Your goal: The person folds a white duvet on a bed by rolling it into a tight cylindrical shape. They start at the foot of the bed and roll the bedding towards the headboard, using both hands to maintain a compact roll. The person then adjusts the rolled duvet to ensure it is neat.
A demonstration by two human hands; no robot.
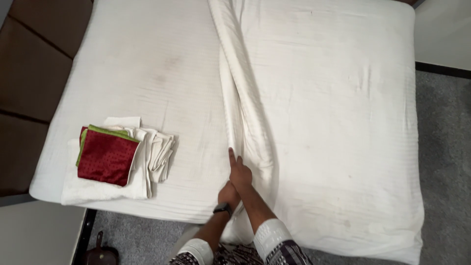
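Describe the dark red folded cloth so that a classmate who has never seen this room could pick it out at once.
Start at the white bed and go to its near left corner, where a stack of folded white linens lies. The dark red cloth sits on top of that stack. It is the only red piece, finely dotted, with a green cloth edge showing beneath it.

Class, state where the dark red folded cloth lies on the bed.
In the head view, the dark red folded cloth lies atop a pile of white linens at the mattress's left edge, left of both hands.
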